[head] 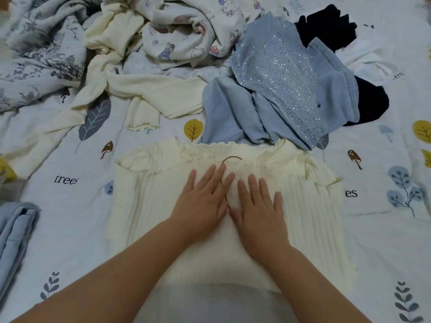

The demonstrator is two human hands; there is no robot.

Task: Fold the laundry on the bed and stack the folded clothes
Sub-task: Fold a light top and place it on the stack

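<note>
Smoothing step: left hand and right hand lie flat, fingers straight, gripping nothing, on the cream top at 6 o'clock on the bed. Next, probably fold its sides inward.

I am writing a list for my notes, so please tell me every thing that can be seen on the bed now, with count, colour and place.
ribbed top: 1, cream, spread flat at the near centre
cream garment: 1, cream, crumpled, behind the top to the left
cartoon-print garment: 1, white with small figures, far centre
sparkly blue clothes: a heap, pale blue, behind the top to the right
dark garment: 1 or more, navy or black, far right, partly under the blue heap
folded blue item: 1, pale blue, left edge
floral blanket: 1, grey-white, far left
bedsheet: 1, white with leaves and mushrooms
left hand: flat on the top
right hand: flat beside it
</note>
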